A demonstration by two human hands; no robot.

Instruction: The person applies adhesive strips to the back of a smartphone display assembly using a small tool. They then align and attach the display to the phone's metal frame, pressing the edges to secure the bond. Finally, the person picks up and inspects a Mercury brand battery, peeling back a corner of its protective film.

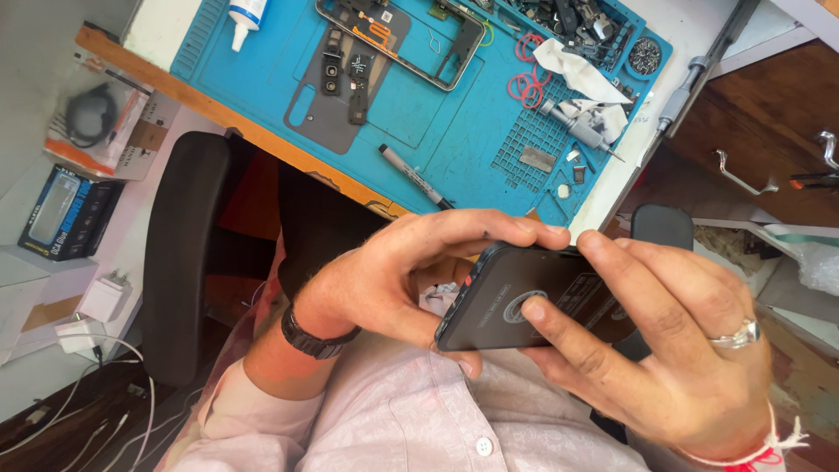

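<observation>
I hold a black phone (489,306) in a dark case, back side up, over my lap in front of the desk edge. My left hand (393,271), with a black watch on the wrist, grips its left end, fingers curled over the top edge. My right hand (664,350), wearing a silver ring and a red-and-white thread band, holds the right end. Its index finger lies along the top edge, and another fingertip presses the round ring in the middle of the back.
A blue work mat (419,105) on the desk carries a stripped phone frame (411,44), a grey back cover (336,96), a black pen (415,177), a screwdriver (577,129), red rubber bands (527,83), tissue and small parts. A black chair (179,253) stands left; chargers and cables (87,323) lie beyond.
</observation>
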